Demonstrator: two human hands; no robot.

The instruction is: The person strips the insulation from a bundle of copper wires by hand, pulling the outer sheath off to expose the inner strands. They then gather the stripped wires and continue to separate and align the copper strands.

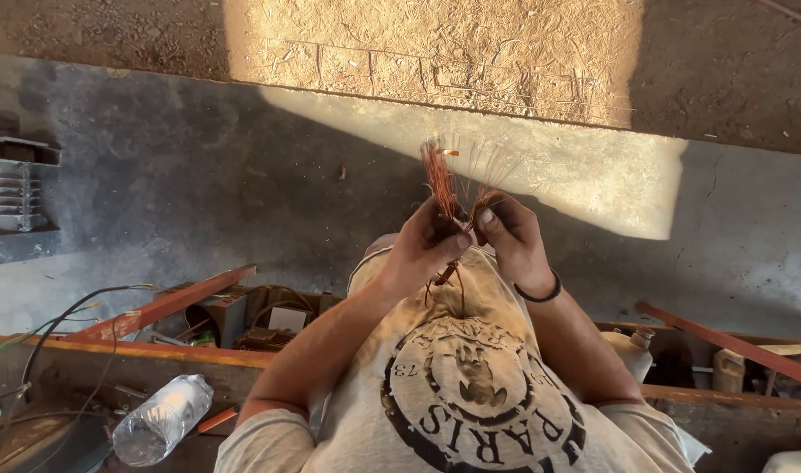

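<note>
Both my hands are raised in front of my chest around a bundle of thin copper wire strands [439, 175]. The strands fan out upward into the sunlight. My left hand [422, 250] is closed around the lower part of the bundle. A short stub of wire sticks out beneath that hand. My right hand [510, 232], with a black band on its wrist, pinches some of the strands beside the left thumb. The two hands touch each other.
A clear plastic bottle [160, 419] lies at the lower left beside loose cables [59, 324]. Orange metal bars [168, 307] frame a cluttered bench with boxes and a white jug [632, 350]. A finned metal part [15, 184] sits at the far left. Below is grey concrete floor [199, 175].
</note>
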